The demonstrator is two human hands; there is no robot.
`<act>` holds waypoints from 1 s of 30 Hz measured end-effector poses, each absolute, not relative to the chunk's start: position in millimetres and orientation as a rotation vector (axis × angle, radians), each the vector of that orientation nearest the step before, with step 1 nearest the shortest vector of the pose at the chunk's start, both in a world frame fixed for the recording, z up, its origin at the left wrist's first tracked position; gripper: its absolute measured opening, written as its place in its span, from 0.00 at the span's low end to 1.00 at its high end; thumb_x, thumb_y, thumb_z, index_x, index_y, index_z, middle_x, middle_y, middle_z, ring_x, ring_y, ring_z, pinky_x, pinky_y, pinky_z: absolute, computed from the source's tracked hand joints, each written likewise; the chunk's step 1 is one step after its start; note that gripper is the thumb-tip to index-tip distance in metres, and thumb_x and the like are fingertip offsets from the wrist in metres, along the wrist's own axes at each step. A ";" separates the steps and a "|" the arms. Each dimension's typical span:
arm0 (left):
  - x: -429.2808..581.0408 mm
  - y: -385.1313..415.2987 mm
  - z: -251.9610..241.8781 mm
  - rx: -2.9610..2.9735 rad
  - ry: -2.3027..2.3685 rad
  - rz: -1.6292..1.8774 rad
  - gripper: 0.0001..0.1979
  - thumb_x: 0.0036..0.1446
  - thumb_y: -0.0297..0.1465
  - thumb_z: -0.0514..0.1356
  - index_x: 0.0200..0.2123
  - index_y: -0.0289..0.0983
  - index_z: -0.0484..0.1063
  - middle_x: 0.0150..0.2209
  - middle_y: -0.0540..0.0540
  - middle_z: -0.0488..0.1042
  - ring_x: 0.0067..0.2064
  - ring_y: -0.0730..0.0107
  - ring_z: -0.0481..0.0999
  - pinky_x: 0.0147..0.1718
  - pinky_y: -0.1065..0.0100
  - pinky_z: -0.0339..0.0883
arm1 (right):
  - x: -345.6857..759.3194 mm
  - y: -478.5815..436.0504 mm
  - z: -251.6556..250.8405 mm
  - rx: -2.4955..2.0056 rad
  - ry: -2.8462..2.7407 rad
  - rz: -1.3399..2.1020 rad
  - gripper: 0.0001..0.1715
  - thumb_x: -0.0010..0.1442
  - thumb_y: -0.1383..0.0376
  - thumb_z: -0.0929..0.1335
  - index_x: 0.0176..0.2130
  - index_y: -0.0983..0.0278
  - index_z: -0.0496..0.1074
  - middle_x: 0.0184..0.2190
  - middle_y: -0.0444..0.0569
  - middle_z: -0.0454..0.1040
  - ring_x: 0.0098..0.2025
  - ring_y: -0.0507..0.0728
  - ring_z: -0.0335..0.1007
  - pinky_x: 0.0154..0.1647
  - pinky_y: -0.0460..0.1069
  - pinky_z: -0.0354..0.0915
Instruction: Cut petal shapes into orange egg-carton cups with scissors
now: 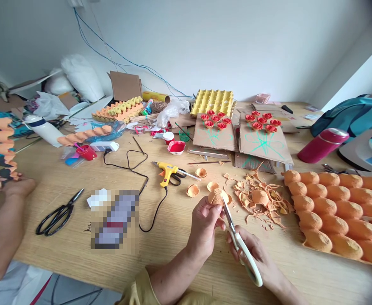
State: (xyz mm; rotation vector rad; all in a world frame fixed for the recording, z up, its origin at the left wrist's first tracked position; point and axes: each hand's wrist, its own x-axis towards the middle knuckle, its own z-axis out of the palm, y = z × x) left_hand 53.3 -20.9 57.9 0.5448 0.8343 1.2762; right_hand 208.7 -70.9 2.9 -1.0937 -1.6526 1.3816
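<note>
My left hand (205,226) pinches a small orange egg-carton cup (217,196) above the wooden table (62,178). My right hand (252,250) grips white-handled scissors (240,241), whose blades reach up to the cup's right edge. Just beyond the cup lies a pile of orange trimmings (262,199), and a few cut cups (192,190) sit to its left. An orange egg tray (338,216), turned bumps up, lies at the right.
A yellow glue gun (167,171) with a black cord lies mid-table, black scissors (59,214) at the left. Cardboard sheets with red flowers (265,140), a yellow egg tray (212,101) and a magenta bottle (322,146) stand farther back. Another person's hands (11,186) rest at the left edge.
</note>
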 end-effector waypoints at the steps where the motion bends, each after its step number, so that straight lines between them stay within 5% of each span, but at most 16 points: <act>1: 53.7 -21.2 57.9 0.545 0.833 1.271 0.13 0.46 0.37 0.70 0.29 0.35 0.72 0.26 0.50 0.70 0.26 0.76 0.68 0.19 0.77 0.60 | 208.9 -71.0 2.8 -1.092 -1.655 1.379 0.28 0.63 0.40 0.62 0.38 0.61 0.69 0.27 0.44 0.66 0.30 0.55 0.60 0.31 0.49 0.57; 15: 55.0 -22.2 58.7 0.534 0.823 1.267 0.12 0.46 0.35 0.69 0.30 0.35 0.72 0.27 0.49 0.71 0.27 0.76 0.68 0.18 0.78 0.60 | 207.7 -70.8 6.4 -1.115 -1.645 1.383 0.28 0.63 0.40 0.61 0.32 0.60 0.64 0.25 0.43 0.63 0.29 0.55 0.58 0.32 0.50 0.56; 30: 55.4 -20.7 55.6 0.565 0.834 1.285 0.11 0.48 0.34 0.68 0.29 0.35 0.71 0.27 0.49 0.71 0.27 0.75 0.68 0.17 0.78 0.61 | 208.5 -73.4 -0.8 -1.095 -1.593 1.401 0.27 0.64 0.41 0.62 0.37 0.61 0.67 0.24 0.42 0.62 0.26 0.53 0.54 0.29 0.49 0.55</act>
